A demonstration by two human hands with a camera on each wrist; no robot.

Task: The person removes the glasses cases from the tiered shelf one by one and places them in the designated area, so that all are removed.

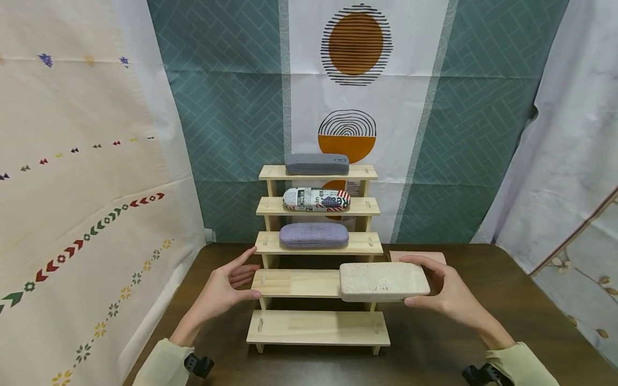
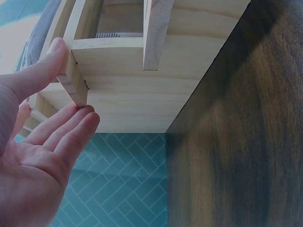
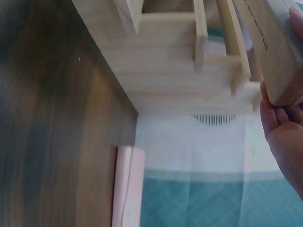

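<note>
A wooden stepped shelf [image 1: 299,283] with several tiers stands on a dark table [image 1: 434,343]. My right hand [image 1: 410,281] grips a cream glasses case [image 1: 383,281] at the right end of the second tier from the bottom, thumb at the front and fingers over the back. In the right wrist view the case [image 3: 272,52] sits above that hand [image 3: 284,123]. My left hand [image 1: 253,279] touches the left end of the same tier with straight fingers and thumb; the left wrist view shows that hand [image 2: 57,94] against the plank end [image 2: 78,90].
A purple case [image 1: 314,235], a newspaper-print case [image 1: 316,199] and a grey case [image 1: 316,163] lie on the upper three tiers. The bottom tier [image 1: 318,327] is bare. A pink case [image 1: 417,256] lies on the table behind the shelf's right side. Patterned cloth hangs behind.
</note>
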